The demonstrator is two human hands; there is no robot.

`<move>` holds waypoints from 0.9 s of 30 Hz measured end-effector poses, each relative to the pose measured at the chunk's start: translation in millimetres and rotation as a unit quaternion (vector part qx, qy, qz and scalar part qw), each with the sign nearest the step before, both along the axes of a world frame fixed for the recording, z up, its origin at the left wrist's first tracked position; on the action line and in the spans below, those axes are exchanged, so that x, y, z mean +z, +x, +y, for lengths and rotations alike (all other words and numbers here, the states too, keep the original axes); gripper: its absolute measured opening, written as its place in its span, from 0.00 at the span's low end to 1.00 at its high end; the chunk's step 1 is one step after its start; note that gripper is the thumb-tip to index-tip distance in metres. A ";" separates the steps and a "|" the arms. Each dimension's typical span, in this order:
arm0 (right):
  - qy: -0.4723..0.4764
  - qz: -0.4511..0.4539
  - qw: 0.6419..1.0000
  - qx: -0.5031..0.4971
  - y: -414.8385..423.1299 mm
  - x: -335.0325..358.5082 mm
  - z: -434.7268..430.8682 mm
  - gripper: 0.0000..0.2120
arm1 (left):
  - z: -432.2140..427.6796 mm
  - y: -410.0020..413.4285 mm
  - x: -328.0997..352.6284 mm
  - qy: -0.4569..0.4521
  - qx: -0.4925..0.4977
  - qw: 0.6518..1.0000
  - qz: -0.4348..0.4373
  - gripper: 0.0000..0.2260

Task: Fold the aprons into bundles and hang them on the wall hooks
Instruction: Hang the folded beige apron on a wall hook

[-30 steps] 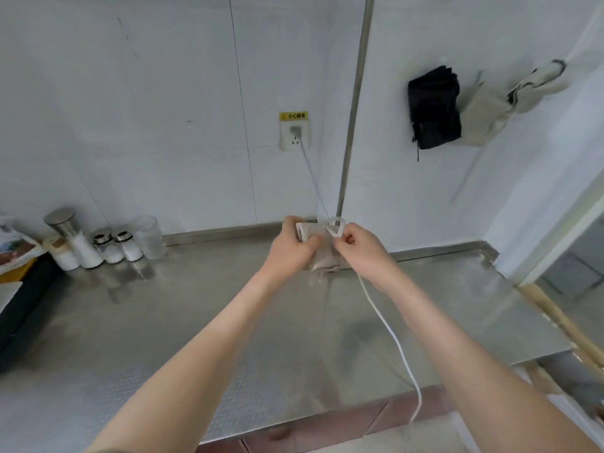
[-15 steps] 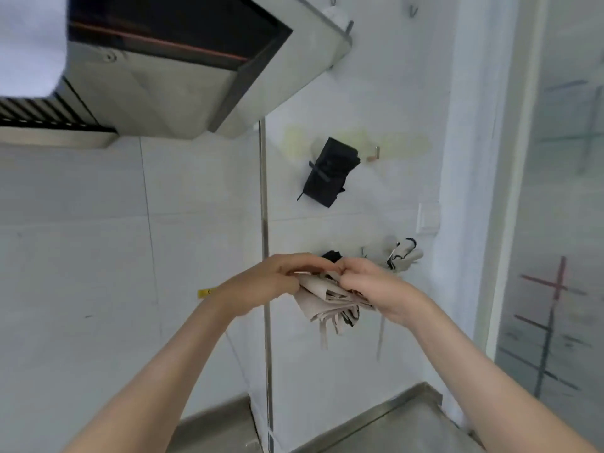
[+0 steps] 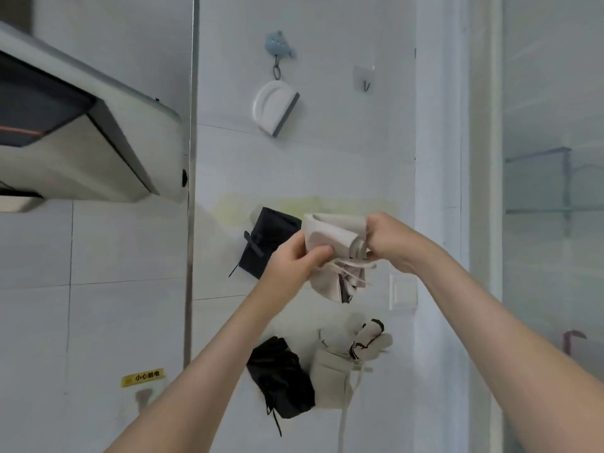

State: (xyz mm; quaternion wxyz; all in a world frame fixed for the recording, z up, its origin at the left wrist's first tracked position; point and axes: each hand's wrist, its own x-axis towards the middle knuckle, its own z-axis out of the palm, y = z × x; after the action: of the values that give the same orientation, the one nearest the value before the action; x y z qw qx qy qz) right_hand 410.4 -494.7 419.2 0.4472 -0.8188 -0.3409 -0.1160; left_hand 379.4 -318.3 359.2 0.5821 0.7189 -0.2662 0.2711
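Lift: the beige bundle (image 3: 330, 237) has gone from the worktop's back edge up to the wall. Half a second ago it hung below the black bundle (image 3: 271, 237); it now sits level with that bundle, just to its right, covering its right edge.

Grip: the left hand (image 3: 294, 266) holds the left side with its thumb on the front. The right hand (image 3: 389, 240) has moved to the right end.

Strap: the long strap no longer trails down. Only short strings (image 3: 353, 273) show beneath.

View: tilted upward, so the worktop is out of view.

bright even daylight, soft shadows, slight blur, wide-angle edge distortion
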 end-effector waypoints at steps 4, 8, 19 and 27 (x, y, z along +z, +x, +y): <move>0.021 0.004 1.000 -0.005 45.8 29.8 -3.6 0.20 | -26.1 39.9 23.2 -0.093 0.096 0.991 0.015 0.03; 0.045 0.000 0.998 -0.037 93.3 44.6 9.3 0.16 | -40.3 73.6 44.0 -0.119 0.204 0.971 0.026 0.04; 0.099 0.095 0.991 0.003 144.3 44.7 19.9 0.08 | -50.9 112.8 60.9 -0.100 0.349 0.929 0.075 0.10; 0.143 0.121 0.982 0.008 154.9 55.4 30.1 0.13 | -48.4 118.4 73.3 -0.110 0.373 0.916 0.098 0.17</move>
State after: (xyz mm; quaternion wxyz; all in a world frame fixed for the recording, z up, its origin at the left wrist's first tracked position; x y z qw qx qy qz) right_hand 565.3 -464.6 474.6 0.5984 -0.7517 -0.2706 -0.0605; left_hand 497.8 -366.7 432.5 0.5370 0.7204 0.1110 0.4246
